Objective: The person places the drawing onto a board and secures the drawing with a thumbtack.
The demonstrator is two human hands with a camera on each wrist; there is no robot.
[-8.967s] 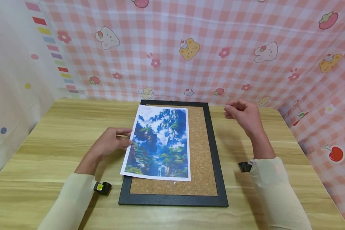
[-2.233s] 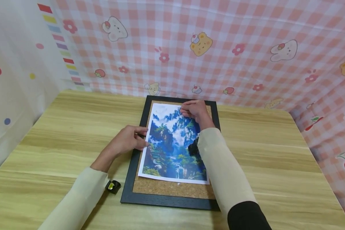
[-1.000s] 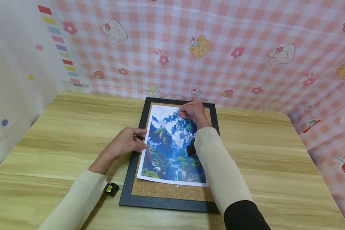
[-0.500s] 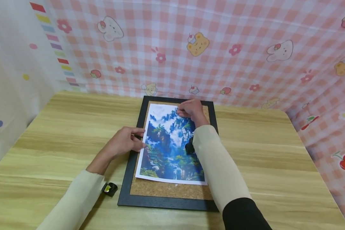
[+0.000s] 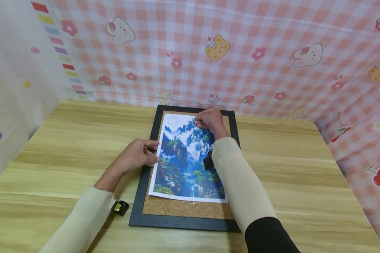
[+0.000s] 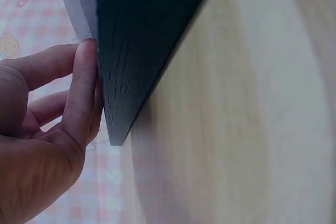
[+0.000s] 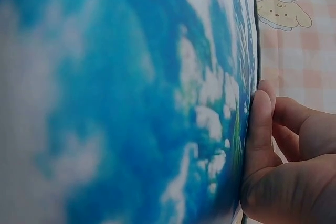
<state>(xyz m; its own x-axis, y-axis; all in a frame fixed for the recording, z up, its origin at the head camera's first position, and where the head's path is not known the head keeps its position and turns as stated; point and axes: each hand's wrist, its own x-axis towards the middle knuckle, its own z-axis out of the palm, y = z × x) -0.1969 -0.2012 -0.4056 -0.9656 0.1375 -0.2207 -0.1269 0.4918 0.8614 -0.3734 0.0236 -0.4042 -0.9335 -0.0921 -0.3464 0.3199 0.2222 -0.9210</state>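
Note:
A print of blue mountains and a waterfall (image 5: 180, 168) lies on a cork board (image 5: 183, 209) with a black frame (image 5: 180, 222). At the print's left edge my left hand (image 5: 136, 154) rests with thumb and index finger extended and spread apart. In the left wrist view its fingertips meet the paper beside the dark frame. My right hand (image 5: 212, 119) is at the upper part of the print, its thumb and curled fingers pinched together against the paper. Whatever may be between those fingertips is hidden. The right sleeve covers the print's right edge.
The framed board lies on a pale wooden table (image 5: 69, 140), close to a pink checked cloth (image 5: 183, 45) hanging behind. A small white speck (image 5: 194, 203) shows on the cork just under the print. Both wrists carry small black devices.
Since nine seconds ago the print has shifted right on the board, and my right hand has come from the right onto its upper part. Over the last second both hands hold still; only the camera shifts.

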